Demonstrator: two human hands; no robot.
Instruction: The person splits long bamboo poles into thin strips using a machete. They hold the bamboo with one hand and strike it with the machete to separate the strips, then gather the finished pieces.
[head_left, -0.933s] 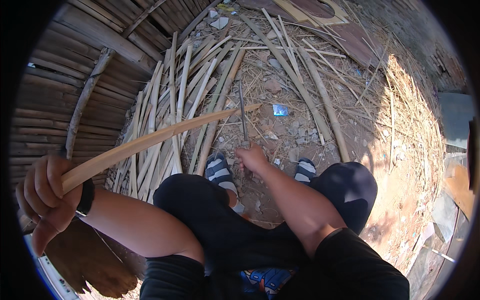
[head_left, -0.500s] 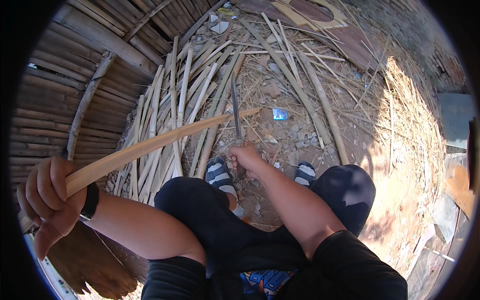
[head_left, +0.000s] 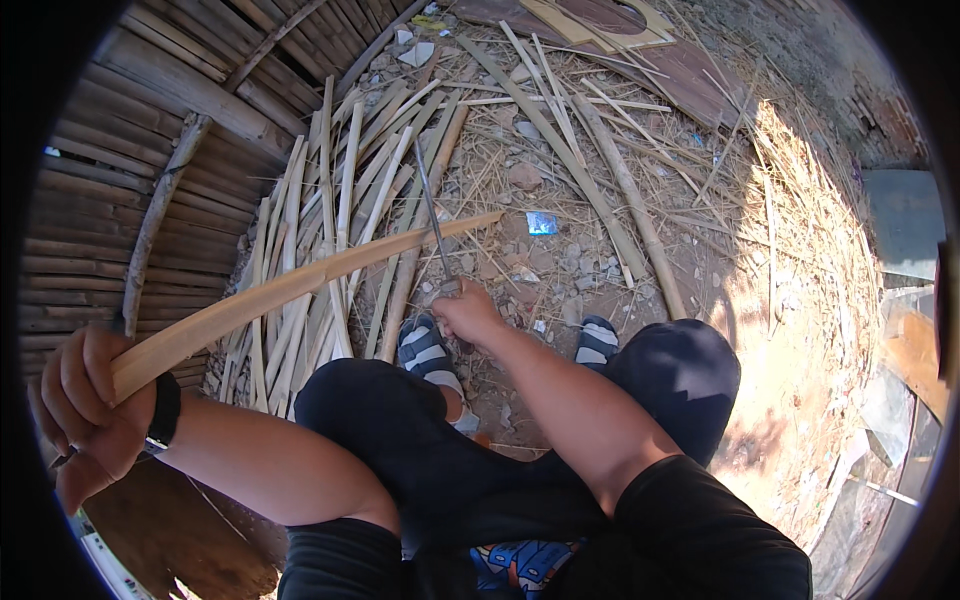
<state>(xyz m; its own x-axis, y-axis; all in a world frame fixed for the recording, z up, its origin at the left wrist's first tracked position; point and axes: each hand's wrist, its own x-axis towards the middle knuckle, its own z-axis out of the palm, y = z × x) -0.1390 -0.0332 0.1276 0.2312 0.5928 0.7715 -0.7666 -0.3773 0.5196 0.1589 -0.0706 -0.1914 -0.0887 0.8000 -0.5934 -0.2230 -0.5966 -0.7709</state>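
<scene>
Your left hand (head_left: 85, 408) clasps the pale strip (head_left: 290, 287) by its near end, and it slants away rightward, crossing the knife (head_left: 431, 205) your right hand (head_left: 467, 312) grips, much nearer that crossing.

Work yard — dirt ground (head_left: 525, 425), piled strips (head_left: 348, 165)

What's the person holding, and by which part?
The left hand grips a long strip near its left end; the right hand holds a knife by its handle.

Wears blk sleeves (head_left: 345, 555), dk trousers (head_left: 680, 385) — also blk wristband (head_left: 166, 408).
</scene>
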